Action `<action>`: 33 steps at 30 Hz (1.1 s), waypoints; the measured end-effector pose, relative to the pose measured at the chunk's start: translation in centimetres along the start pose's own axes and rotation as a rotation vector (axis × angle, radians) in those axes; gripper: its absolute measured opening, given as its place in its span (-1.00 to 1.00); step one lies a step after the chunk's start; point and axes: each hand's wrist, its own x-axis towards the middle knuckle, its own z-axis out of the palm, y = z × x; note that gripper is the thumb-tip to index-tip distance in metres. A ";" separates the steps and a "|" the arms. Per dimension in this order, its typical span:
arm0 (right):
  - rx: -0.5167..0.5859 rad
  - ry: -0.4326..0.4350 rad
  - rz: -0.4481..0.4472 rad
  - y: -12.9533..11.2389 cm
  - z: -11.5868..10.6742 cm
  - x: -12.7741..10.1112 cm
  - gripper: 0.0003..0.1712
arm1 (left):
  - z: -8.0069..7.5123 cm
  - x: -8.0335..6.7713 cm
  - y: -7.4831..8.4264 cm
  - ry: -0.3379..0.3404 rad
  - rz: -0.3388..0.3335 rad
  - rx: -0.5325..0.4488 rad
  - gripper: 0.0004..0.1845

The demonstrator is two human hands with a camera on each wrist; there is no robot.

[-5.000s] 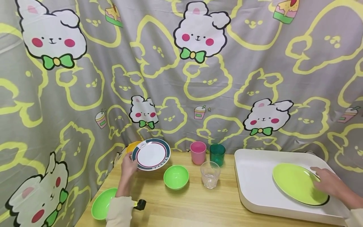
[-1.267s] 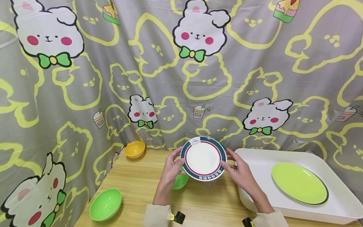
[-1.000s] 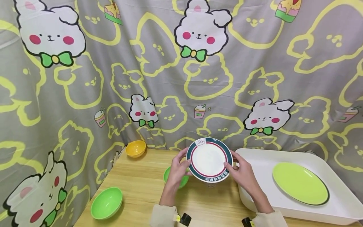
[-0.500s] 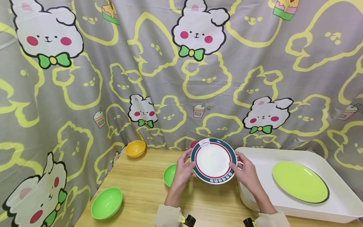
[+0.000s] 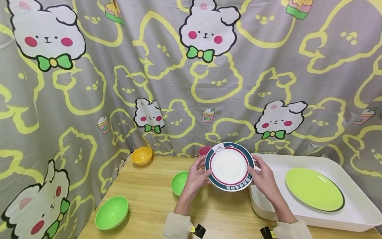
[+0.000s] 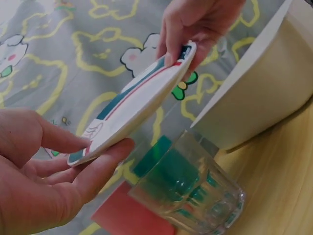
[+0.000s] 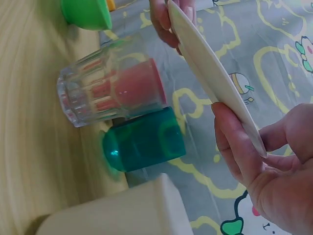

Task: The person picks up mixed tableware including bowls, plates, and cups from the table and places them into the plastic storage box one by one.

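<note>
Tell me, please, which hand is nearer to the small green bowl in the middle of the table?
Left. The left hand holds the rimmed plate beside the small green bowl; the right hand holds the plate's far edge, by the white tray.

The plate (image 5: 229, 166) was white, ringed red and dark teal. Bowls: two green (image 5: 111, 212) (image 5: 179, 182), one yellow (image 5: 142, 155). The tray (image 5: 301, 217) was white, its dish (image 5: 314, 189) lime green.
</note>
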 end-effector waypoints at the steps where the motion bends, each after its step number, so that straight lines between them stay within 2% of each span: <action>1: 0.002 0.002 -0.005 -0.2 -0.1 0.0 -0.39 | -0.1 0.0 0.1 -0.015 0.002 0.002 -0.34; 7: 0.016 0.031 -0.038 -0.4 -1.2 -0.3 -0.42 | -1.4 -0.2 0.4 -0.120 0.032 -0.020 -0.43; 12: -0.040 0.073 -0.056 -0.1 -2.5 -0.5 -0.41 | -3.1 -0.7 0.5 -0.140 0.052 0.022 -0.49; 17: -0.166 0.113 -0.058 -0.7 -4.1 -0.5 -0.40 | -5.4 -1.1 0.9 -0.105 0.074 0.086 -0.55; 23: -0.263 0.159 -0.054 -0.3 -6.2 -0.7 -0.42 | -7.7 -1.7 1.3 -0.018 0.057 0.144 -0.61; 33: -0.481 0.238 -0.129 1.9 -10.8 -1.2 -0.50 | -9.5 -2.6 1.5 0.074 0.069 0.222 -0.68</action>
